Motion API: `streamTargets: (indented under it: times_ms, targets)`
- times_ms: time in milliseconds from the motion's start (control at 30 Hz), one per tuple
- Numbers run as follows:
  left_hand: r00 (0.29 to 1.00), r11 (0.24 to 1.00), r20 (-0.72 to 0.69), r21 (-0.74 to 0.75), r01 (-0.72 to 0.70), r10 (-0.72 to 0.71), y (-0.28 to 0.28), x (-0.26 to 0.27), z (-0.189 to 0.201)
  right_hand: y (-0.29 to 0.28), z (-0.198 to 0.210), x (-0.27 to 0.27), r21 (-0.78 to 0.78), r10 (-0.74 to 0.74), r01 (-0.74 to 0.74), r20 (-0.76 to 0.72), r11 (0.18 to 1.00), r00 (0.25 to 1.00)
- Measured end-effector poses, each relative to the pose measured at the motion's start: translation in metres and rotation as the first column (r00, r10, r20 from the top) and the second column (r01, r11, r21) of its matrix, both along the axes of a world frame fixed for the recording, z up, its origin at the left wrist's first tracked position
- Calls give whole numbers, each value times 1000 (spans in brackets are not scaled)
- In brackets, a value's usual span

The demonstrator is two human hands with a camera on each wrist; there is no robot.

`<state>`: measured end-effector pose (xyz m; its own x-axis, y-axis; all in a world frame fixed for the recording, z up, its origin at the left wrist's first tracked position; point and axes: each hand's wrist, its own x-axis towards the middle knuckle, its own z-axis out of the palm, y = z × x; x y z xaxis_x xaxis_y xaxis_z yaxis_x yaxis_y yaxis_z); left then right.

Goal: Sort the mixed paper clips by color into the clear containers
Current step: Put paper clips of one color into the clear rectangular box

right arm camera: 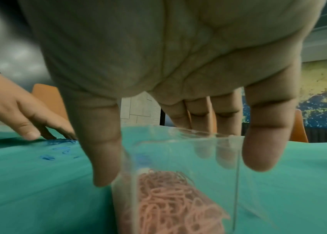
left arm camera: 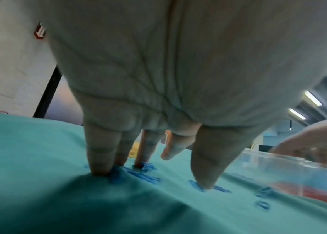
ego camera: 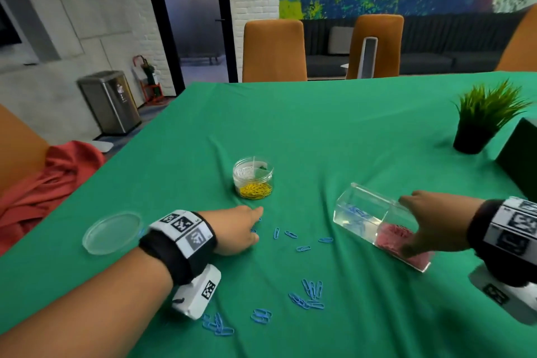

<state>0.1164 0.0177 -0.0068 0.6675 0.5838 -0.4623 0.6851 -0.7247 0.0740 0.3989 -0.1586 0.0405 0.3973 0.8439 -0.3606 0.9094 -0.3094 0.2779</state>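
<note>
A: Two hands logged. Item one, left hand (ego camera: pixel 236 231): fingers extended and spread, tips pressed down on loose blue paper clips (left arm camera: pixel 138 175) on the green-covered worktop (ego camera: pixel 334 136). Nothing is enclosed by it; my reading is that it is raking clips together for a pick-up.

B: Item two?

A: Right hand (ego camera: pixel 427 221): thumb on one side, fingers on the other, gripping the rectangular clear container (ego camera: pixel 366 212), which is tipped so its open end faces the left hand. Probably held that way to receive blue clips. Pink paper clips (right arm camera: pixel 170 202) fill the compartment under the palm; a few blue ones lie in the compartment beyond the fingertips.

B: Remaining stock?

A: Scattered blue clips between the two hands, and further clusters back toward the left wrist. Round clear jar (ego camera: pixel 253 178), ahead of the left fingertips, holds yellow paper clips (ego camera: pixel 255 190) in the near section and what looks like white in another. Its clear lid (ego camera: pixel 112 232) lies flat outside the left wrist.

B: Status?

A: Blue appears to be the only colour left unsorted.
</note>
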Motion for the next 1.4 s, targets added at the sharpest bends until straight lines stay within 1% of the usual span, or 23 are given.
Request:
streamTargets:
  times_ms: [67,133,167,233,267,300,333,367,400,433,533,600,667,767,933,1033,1067,1133,1200,1267,1333,1400]
  targets:
    - [998,999,13,8,53,-53,-13,11,-1,13,0,-5,63,28,-28,3,998,1000]
    - [995,994,10,43,98,-99,-24,19,-3,23,-5,-12,146,91,-98,56,984,994]
    - [994,992,11,65,111,-112,-30,21,-5,25,-9,-18,200,139,-159,114,967,984]
    - [991,985,34,114,126,-131,-40,18,-6,26,-20,-40,298,267,-319,203,900,942]
    - [988,982,58,135,131,-140,-44,14,-6,26,-27,-54,327,342,-383,179,864,923]
    - [985,978,81,157,138,-152,-48,10,-6,26,-35,-69,335,408,-417,102,845,907]
    - [982,974,94,177,145,-163,-50,6,-5,26,-43,-82,322,451,-426,-4,846,893]
    - [981,970,99,195,148,-169,-53,3,-5,27,-50,-94,277,462,-422,-96,863,882]
    - [981,967,96,210,145,-168,-56,-1,-4,29,-56,-102,216,454,-420,-146,881,879]
    - [982,965,90,221,142,-165,-58,-3,-4,33,-59,-107,170,443,-417,-160,893,882]
    - [983,962,92,240,132,-158,-63,-10,-2,39,-62,-118,139,434,-418,-116,898,893]
    - [985,966,103,234,110,-137,-64,-13,-2,41,-63,-125,163,470,-452,-97,877,877]
    - [984,969,135,231,83,-117,-63,-15,-3,39,-66,-133,214,475,-444,-123,870,871]
    - [981,974,175,220,47,-87,-62,-15,-3,32,-66,-143,237,481,-439,-161,866,862]
    - [966,988,253,156,5,-45,-51,-18,-5,15,-60,-158,160,585,-565,-139,810,799]
    - [961,993,277,114,-22,-11,-43,-21,2,-3,-57,-162,218,684,-652,-136,726,717]
    - [956,993,292,116,-31,-4,-40,-20,6,-8,-55,-162,226,695,-661,-142,716,705]
    - [936,989,352,143,-38,-15,-32,-11,14,-16,-50,-159,232,678,-639,-183,734,712]
    - [901,986,430,167,-15,-60,-28,8,21,-16,-46,-153,243,644,-597,-273,765,715]
    - [850,985,517,172,18,-105,-29,36,27,-13,-44,-142,268,579,-513,-400,815,711]
    - [780,986,613,163,28,-124,-31,66,31,-11,-41,-126,303,506,-405,-503,863,701]
    - [737,991,666,131,38,-116,-31,90,31,-8,-32,-105,369,474,-313,-520,875,711]
